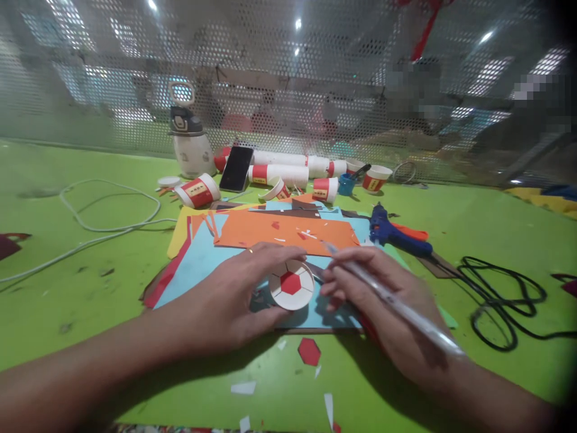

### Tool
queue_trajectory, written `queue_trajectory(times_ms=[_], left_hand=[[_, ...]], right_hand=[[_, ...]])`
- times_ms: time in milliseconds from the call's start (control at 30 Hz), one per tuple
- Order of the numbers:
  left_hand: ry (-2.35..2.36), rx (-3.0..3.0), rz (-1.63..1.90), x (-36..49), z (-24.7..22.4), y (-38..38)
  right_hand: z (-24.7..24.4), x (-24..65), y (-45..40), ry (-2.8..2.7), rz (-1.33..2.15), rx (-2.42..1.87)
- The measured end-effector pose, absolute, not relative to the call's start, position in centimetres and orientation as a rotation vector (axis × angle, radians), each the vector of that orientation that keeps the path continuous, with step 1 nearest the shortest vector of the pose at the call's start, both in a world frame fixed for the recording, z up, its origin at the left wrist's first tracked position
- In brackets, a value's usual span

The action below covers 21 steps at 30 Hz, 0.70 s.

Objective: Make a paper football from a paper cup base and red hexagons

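Note:
My left hand [243, 288] curls its thumb and fingers around a shallow white paper disc [277, 288] with a raised rim, perhaps a cut cup bottom. A red hexagon [290, 281] sits at its centre, with thin dark lines running out to the rim. My right hand [383, 300] is closed on a clear pen [396, 304], its tip pointing up and left, to the right of the disc. Beneath both hands lies light blue paper [193, 270]. Another red hexagon [309, 351] rests on the table nearer me. Something red shows partly under my right hand; its kind is hidden.
Orange paper [288, 231] with scraps lies beyond my hands. A blue glue gun [396, 234] and its black cable [509, 300] lie on the right. Farther back are paper cups [198, 191], a phone [237, 168], a blue paint pot [347, 184] and a white figure-shaped object [192, 150].

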<state>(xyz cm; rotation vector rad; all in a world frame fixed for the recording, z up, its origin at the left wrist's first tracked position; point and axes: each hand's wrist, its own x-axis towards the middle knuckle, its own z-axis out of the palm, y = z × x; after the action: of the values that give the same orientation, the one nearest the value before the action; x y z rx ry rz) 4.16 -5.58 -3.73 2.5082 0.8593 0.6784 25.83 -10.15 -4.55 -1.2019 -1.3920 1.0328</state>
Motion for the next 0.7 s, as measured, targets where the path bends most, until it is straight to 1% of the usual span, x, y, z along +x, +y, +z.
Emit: queue_trajectory(times_ms=[100, 200, 333, 467, 700], left_hand=[[0.889, 2.432, 0.604, 3.7, -4.1, -4.9], [0.870, 2.373, 0.547, 3.6, -4.5, -4.5], [0.854, 2.337, 0.511, 3.9, -4.6, -4.4], [0.854, 2.335, 0.474, 4.3, -4.4, -4.3], [0.860, 2.344, 0.450, 4.3, -4.5, -4.2]], right_hand=[[-3.7, 26.8, -10.1, -1.321, 0.939, -1.177], [-3.4, 27.5, -10.2, -1.389, 1.066, -1.174], [-4.6, 27.5, -10.3, -1.517, 1.214, -1.213], [-5.3, 26.9, -10.0, -1.612, 1.216, -1.256], [-4.6, 26.1, -9.9, -1.600, 1.211, -1.314]])
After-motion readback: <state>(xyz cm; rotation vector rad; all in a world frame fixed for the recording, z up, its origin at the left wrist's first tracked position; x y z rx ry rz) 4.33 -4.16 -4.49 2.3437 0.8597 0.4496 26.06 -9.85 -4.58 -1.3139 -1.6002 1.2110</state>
